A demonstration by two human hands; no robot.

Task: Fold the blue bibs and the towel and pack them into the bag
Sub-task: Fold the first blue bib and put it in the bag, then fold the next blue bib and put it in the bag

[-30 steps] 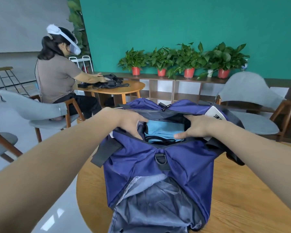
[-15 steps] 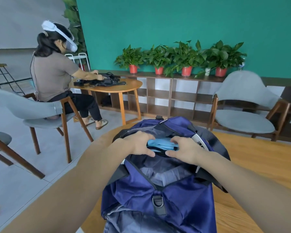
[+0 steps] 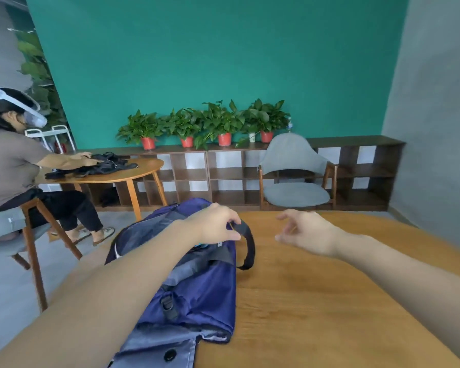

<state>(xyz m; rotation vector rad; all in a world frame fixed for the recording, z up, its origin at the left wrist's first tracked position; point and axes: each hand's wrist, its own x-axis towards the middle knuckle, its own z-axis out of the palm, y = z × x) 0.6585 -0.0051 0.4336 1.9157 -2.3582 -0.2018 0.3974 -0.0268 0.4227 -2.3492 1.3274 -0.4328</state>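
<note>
A navy blue bag [image 3: 197, 293] with grey panels lies on the wooden table [image 3: 329, 301], at its left side. My left hand [image 3: 218, 225] rests on the bag's top and pinches the black carry strap [image 3: 246, 245], which loops out to the right. A sliver of light blue cloth [image 3: 200, 245] shows just under that hand, inside the bag. My right hand [image 3: 306, 231] hovers above the bare table to the right of the bag, fingers loosely curled, holding nothing. The bibs and towel are otherwise hidden.
Another person [image 3: 14, 166] with a headset sits at a round wooden table [image 3: 133, 172] on the left, handling black cloth. A grey chair [image 3: 294, 179] and a low shelf [image 3: 356, 171] with potted plants [image 3: 213, 126] stand along the green wall.
My right hand has left the bag's opening and moved out to the right over the table. My left hand shifted from the opening onto the black strap. The view swung right.
</note>
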